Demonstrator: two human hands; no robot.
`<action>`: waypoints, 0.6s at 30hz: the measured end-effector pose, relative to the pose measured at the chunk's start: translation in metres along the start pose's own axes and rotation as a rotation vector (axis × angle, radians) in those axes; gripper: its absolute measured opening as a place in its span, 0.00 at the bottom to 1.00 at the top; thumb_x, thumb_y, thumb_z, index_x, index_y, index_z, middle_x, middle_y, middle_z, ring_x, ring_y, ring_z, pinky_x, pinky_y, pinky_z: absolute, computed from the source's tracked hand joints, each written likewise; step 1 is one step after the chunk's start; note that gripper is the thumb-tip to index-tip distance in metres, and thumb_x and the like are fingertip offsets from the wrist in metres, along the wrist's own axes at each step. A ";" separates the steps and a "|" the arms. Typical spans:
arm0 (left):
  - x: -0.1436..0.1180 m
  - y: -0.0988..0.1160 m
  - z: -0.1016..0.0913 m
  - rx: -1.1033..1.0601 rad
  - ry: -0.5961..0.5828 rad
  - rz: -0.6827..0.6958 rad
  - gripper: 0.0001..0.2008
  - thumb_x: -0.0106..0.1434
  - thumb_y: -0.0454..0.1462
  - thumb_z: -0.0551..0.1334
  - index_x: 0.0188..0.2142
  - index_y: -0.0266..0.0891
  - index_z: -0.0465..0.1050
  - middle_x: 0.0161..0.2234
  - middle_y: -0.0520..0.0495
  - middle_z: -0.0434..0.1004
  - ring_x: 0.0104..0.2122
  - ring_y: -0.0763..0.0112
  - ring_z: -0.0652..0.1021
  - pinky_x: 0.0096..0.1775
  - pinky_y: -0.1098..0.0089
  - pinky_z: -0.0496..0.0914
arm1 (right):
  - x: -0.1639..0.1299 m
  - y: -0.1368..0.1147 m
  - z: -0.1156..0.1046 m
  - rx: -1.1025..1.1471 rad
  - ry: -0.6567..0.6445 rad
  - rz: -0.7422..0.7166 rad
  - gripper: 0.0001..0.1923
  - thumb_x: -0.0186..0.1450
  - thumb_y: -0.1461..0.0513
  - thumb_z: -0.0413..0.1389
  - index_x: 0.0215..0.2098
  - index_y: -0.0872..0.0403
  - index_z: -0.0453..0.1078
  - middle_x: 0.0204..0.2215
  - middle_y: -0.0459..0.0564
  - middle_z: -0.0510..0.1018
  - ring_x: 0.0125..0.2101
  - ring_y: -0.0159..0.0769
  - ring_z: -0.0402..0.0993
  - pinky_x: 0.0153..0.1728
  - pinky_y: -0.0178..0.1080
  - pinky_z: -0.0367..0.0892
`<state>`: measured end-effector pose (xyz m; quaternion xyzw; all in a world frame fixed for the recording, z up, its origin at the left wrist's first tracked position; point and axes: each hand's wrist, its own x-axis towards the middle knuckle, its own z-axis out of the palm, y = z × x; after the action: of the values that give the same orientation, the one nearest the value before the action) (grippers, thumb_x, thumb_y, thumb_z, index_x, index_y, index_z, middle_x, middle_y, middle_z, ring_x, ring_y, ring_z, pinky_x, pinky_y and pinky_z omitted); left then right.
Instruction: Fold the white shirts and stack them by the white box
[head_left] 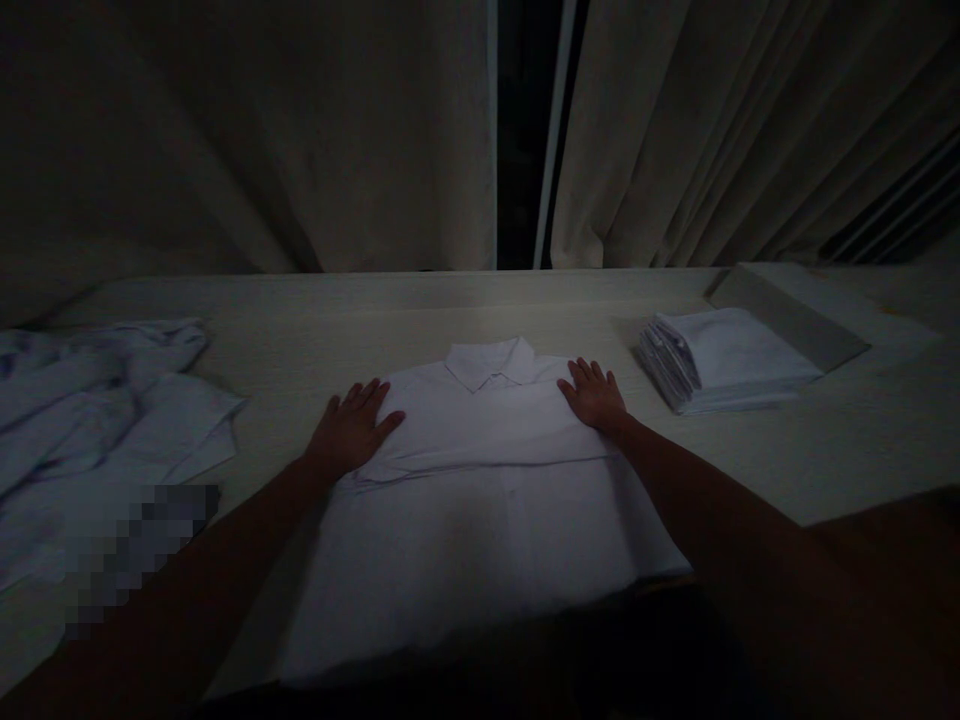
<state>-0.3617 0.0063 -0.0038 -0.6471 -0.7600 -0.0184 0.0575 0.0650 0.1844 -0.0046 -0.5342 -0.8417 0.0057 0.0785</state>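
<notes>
On 1 white, collared cloth shirt (480,425), left hand (349,432) and right hand (597,400) lie flat, fingers (583,373) slightly spread.

Left hand (354,428), right hand (596,398) flat on white shirt (487,430); folded stack (739,350) at right

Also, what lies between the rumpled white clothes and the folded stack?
Head view: the white collared shirt, left hand and right hand at its edges, tabletop showing on both sides.
</notes>
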 end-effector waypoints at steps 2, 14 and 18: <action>0.009 -0.003 0.002 0.010 0.000 0.007 0.38 0.67 0.57 0.40 0.69 0.39 0.46 0.70 0.41 0.45 0.68 0.51 0.50 0.63 0.48 0.48 | 0.007 0.001 0.001 -0.007 0.001 -0.002 0.39 0.70 0.42 0.27 0.70 0.55 0.47 0.70 0.55 0.49 0.68 0.53 0.42 0.64 0.58 0.40; 0.053 -0.015 0.010 0.020 -0.002 0.006 0.39 0.67 0.58 0.37 0.70 0.37 0.43 0.70 0.41 0.45 0.68 0.49 0.50 0.62 0.48 0.48 | 0.067 0.004 0.012 -0.020 -0.017 -0.013 0.40 0.70 0.41 0.26 0.70 0.55 0.46 0.70 0.56 0.47 0.67 0.55 0.42 0.63 0.60 0.43; 0.067 -0.019 0.011 0.011 0.004 0.018 0.39 0.67 0.58 0.37 0.70 0.37 0.43 0.70 0.40 0.45 0.68 0.49 0.50 0.62 0.47 0.48 | 0.081 0.004 0.014 -0.017 -0.015 -0.016 0.41 0.70 0.41 0.26 0.70 0.55 0.46 0.70 0.56 0.48 0.67 0.55 0.42 0.63 0.61 0.43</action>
<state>-0.3917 0.0696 -0.0060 -0.6537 -0.7540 -0.0150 0.0627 0.0332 0.2604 -0.0091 -0.5279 -0.8466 0.0019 0.0674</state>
